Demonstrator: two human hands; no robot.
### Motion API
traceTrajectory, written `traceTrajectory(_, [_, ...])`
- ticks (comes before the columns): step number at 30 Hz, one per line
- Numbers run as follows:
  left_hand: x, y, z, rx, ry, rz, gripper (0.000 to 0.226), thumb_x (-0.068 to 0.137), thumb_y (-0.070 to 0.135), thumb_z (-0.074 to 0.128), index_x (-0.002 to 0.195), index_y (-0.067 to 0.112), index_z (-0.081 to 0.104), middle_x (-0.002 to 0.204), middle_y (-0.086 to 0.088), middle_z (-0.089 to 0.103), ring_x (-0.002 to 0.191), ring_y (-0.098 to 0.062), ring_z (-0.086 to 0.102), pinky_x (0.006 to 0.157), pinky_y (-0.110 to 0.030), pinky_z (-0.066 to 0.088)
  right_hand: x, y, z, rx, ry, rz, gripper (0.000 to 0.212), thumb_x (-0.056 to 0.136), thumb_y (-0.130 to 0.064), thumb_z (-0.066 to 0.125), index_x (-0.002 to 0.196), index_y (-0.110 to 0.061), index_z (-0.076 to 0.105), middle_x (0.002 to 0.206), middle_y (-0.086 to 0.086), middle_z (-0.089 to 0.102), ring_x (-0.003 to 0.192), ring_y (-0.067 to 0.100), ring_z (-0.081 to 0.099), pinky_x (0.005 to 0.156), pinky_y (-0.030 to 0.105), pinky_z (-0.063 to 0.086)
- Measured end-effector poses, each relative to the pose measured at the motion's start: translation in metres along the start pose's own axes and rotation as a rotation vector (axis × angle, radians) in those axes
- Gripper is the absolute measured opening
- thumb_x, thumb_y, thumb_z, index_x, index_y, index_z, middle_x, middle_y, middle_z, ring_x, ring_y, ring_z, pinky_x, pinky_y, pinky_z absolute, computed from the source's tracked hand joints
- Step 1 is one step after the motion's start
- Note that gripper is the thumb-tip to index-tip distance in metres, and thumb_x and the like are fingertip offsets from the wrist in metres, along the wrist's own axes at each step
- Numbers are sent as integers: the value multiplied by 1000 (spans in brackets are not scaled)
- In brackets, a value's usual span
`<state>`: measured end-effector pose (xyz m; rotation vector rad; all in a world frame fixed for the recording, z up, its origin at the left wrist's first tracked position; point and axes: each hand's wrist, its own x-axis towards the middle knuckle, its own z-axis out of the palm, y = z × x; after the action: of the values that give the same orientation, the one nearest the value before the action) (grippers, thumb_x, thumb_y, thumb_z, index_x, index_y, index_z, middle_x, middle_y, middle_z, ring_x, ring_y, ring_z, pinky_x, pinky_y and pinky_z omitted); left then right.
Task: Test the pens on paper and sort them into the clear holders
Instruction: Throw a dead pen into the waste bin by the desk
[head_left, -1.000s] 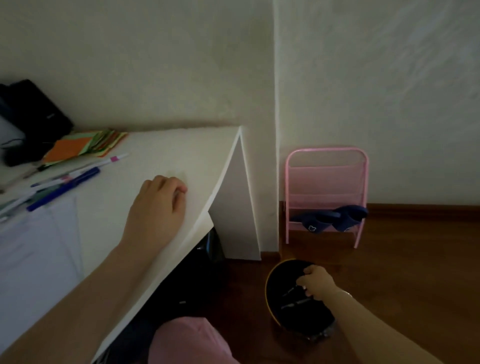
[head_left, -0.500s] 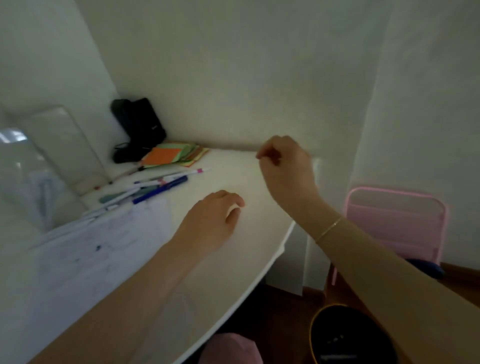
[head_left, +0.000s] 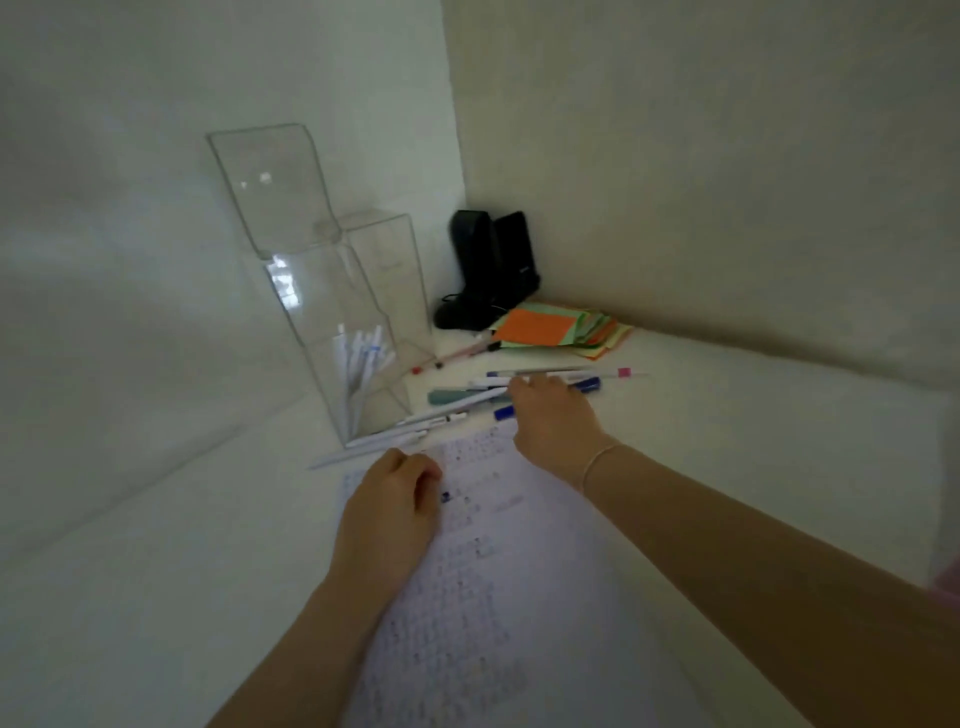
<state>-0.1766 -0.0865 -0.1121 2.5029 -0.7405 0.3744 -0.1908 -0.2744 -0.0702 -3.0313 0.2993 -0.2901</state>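
Right hand (head_left: 553, 421) reaching over loose pens (head_left: 467, 397) on worktop (head_left: 727, 426) beside clear holders (head_left: 337, 312), grip hidden, cannot tell; left hand (head_left: 389, 506) loosely curled, empty, on paper (head_left: 493, 597); pens judged light, stiff, roll-prone, best pinched mid-barrel.

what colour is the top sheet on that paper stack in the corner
Orange top sheet, clearest in the head view.

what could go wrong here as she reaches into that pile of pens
The right hand reaches into a loose pile of pens lying crossed over one another, so grabbing one may roll others away. The nearer clear holder stands close beside the pile and a bump could tip it with its white pens.
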Motion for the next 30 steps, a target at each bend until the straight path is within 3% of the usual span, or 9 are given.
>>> traceTrajectory(4, [1,-6,4,-24,20,15,10,89,19,54,93,18,64,89,-1,55,80,-18,54,67,-29,45,22,10,10,-210,-27,23,38,95,-14,45,132,-9,40,128,13,46,118,31,46,100,43,37])
traceTrajectory(9, [2,-8,1,17,32,44,15,90,25,50,99,25,63,96,5,57,84,-14,56,70,-31,50,33,15,9,-426,-29,-129,30,98,-17,41,126,-15,48,120,7,54,111,26,53,100,40,35])
traceTrajectory(12, [2,-7,-2,45,47,68,16,90,26,50,98,27,65,97,8,59,83,-12,58,67,-27,48,30,9,-7,-414,5,-209,26,95,-16,44,120,-16,52,115,5,56,105,24,55,93,35,38])
traceTrajectory(14, [1,-6,-3,54,55,69,19,92,29,48,101,28,64,97,9,59,85,-12,59,67,-25,46,21,-4,-24,-153,135,-216,22,92,-18,50,114,-15,51,110,4,56,95,23,56,79,30,43])
traceTrajectory(17, [-1,1,-7,-64,94,22,27,92,38,47,115,29,57,105,12,58,90,-7,57,73,-19,40,2,-34,-49,591,262,-75,20,85,-18,62,98,-13,48,85,-1,52,71,13,51,57,15,42])
traceTrajectory(20, [-4,9,-15,-203,145,-7,33,90,39,49,122,32,51,101,16,58,86,-1,53,72,-15,37,-10,-50,-59,1152,134,97,16,89,-12,60,100,-10,48,78,-2,51,53,1,59,43,4,40])
traceTrajectory(22, [-6,9,-17,-298,124,-4,34,90,32,51,124,33,49,100,18,59,87,1,54,70,-9,36,-15,-51,-57,1412,31,193,13,91,-6,56,101,-7,48,83,4,56,49,-4,62,47,11,50])
traceTrajectory(26, [-8,11,-15,-435,14,49,32,91,33,50,122,39,47,99,23,58,88,6,54,71,-7,40,-20,-45,-41,1553,24,317,12,89,-3,56,99,-6,49,95,16,61,76,18,69,63,31,61])
traceTrajectory(30, [-10,16,-13,-472,-108,91,26,90,49,35,113,40,45,89,14,62,78,2,56,67,-10,43,-27,-43,-24,1500,-21,261,16,85,-4,63,98,0,55,84,12,60,74,20,63,71,32,59])
